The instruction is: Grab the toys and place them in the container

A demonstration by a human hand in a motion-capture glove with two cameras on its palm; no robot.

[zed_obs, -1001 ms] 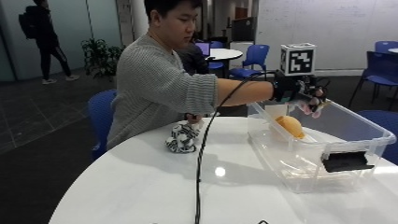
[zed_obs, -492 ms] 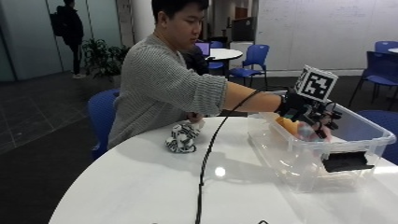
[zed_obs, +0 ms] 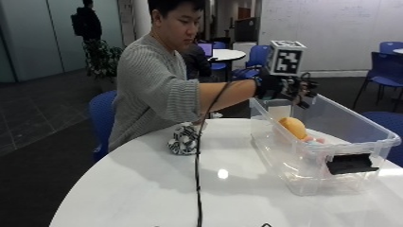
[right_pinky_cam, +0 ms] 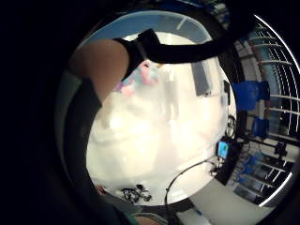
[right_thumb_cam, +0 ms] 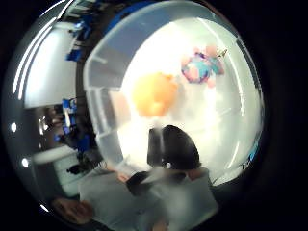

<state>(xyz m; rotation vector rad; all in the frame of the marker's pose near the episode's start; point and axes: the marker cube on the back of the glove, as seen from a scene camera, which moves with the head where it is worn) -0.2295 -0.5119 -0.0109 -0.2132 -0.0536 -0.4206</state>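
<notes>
In the outside view my gloved right hand [zed_obs: 284, 88] hovers above the near end of the clear plastic container [zed_obs: 297, 176], fingers relaxed and empty. An orange toy [zed_obs: 293, 126] lies inside the container, with a pink and blue toy [zed_obs: 312, 139] beside it. Both show from above in the thumb side palm view: the orange toy [right_thumb_cam: 154, 94] and the pink and blue toy [right_thumb_cam: 202, 67] on the container's floor. One finger of my hand [right_pinky_cam: 105, 63] crosses the little finger side palm view, with the pink toy [right_pinky_cam: 140, 75] behind it. A zebra-striped toy [zed_obs: 184, 141] lies on the table by the person's chest.
The round white table [zed_obs: 220, 194] carries a black cable [zed_obs: 197, 189] running toward its front edge. The container has a black handle [zed_obs: 348, 163] on its near end. Blue chairs [zed_obs: 102, 113] stand behind the person and at the far right.
My hand dipped into the container, let go of the pink toy and has risen above the rim. The pink toy now lies beside the orange one.
</notes>
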